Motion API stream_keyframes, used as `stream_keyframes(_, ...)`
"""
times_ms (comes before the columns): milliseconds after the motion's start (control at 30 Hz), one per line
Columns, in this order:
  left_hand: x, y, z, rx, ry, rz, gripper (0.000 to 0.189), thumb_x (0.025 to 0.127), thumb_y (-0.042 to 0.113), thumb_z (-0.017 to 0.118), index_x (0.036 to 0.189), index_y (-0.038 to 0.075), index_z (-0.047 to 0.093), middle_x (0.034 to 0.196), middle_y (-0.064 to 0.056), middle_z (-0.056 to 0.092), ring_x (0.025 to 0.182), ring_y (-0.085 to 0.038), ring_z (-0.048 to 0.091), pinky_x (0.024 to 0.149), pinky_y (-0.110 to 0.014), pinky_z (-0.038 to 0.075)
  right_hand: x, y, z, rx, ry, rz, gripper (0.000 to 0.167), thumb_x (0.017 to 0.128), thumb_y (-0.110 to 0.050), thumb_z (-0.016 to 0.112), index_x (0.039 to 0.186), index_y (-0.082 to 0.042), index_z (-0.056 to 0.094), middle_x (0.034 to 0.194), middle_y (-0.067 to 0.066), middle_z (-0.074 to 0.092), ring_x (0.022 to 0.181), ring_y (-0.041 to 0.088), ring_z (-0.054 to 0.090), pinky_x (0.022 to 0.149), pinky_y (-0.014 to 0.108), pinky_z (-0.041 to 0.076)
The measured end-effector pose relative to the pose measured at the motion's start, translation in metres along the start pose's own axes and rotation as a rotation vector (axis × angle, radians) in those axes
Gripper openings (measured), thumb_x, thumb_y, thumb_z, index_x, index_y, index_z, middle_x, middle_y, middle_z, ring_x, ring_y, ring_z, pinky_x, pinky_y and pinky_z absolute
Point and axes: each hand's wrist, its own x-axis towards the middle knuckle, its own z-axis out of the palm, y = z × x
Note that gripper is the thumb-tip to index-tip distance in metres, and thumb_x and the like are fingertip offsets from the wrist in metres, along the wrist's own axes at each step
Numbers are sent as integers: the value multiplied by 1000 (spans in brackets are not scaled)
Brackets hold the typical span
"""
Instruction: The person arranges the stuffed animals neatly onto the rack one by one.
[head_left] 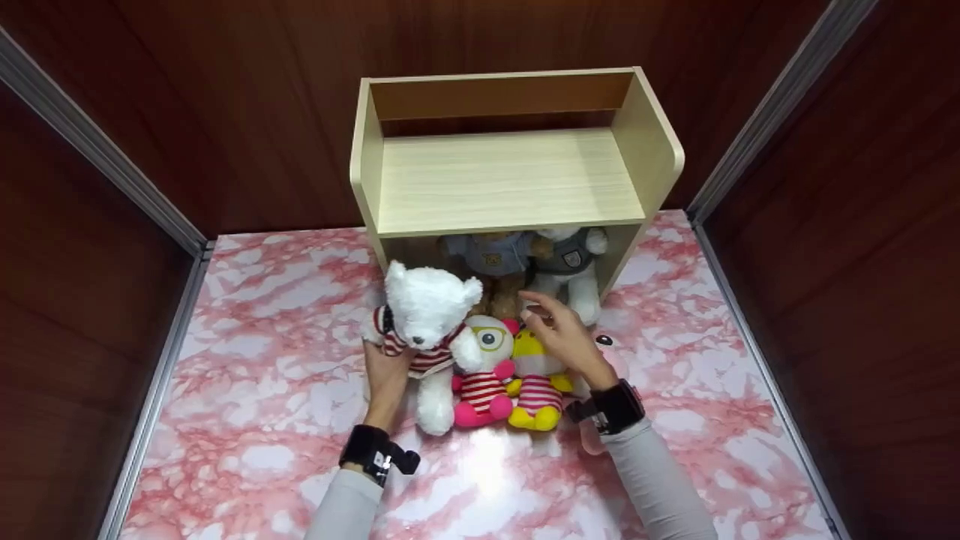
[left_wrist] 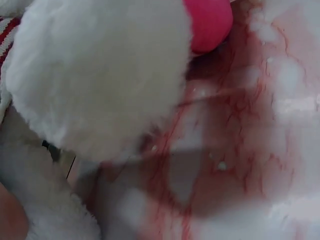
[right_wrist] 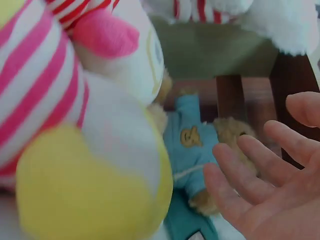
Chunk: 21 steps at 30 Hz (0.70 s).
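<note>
Currently L hand [head_left: 386, 379] grips white bear [head_left: 426, 307]; R hand [head_left: 564, 341] empty, fingers apart. Bear cd topple adj. pink-footed toy [head_left: 481, 386] if swung too far R.

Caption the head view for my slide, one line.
Left hand holding a white bear in front of the shelf, with the empty right hand near the yellow-footed toy.
</note>
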Motion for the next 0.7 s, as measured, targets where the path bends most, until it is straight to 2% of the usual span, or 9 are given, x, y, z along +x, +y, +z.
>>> stream_keyframes(200,-4,5,14,30,15,-29,74,81,1,82,144,0,42,137,-22,58,131,-34,54,116,-42,38,5,-8,20,65,-55,-24,43,104,-15,63,143,3,57,133,24,65,120,35,64,102,52,52)
stream_keyframes(300,-6,10,18,24,6,-29,77,81,2,83,146,2,40,139,-21,58,132,-34,53,116,-43,38,7,-14,31,91,-96,10,47,104,-17,64,145,4,54,136,27,62,122,39,62,104,56,49)
stream_keyframes(400,-8,14,23,39,-1,-39,80,81,5,85,147,3,39,139,-18,58,130,-33,55,115,-42,40,9,-19,39,38,-131,65,56,103,-29,65,149,1,51,143,25,58,129,40,58,109,55,45)
stream_keyframes(467,-9,17,26,82,7,-54,83,80,10,88,146,3,39,138,-18,58,129,-32,56,114,-41,40,10,-20,45,-14,-146,85,63,101,-36,67,150,0,50,146,23,56,132,38,55,112,52,43)
stream_keyframes(567,-9,23,29,139,23,-66,84,79,17,90,145,2,41,138,-20,59,128,-34,57,114,-42,41,13,-21,53,-63,-155,83,68,98,-39,69,151,-2,48,144,21,58,128,35,58,108,49,47)
stream_keyframes(700,-10,29,31,183,35,-81,88,78,30,92,146,6,41,137,-17,61,127,-33,58,112,-43,42,17,-19,62,-27,-122,78,70,94,-36,73,151,-4,49,139,19,62,117,32,64,100,46,52)
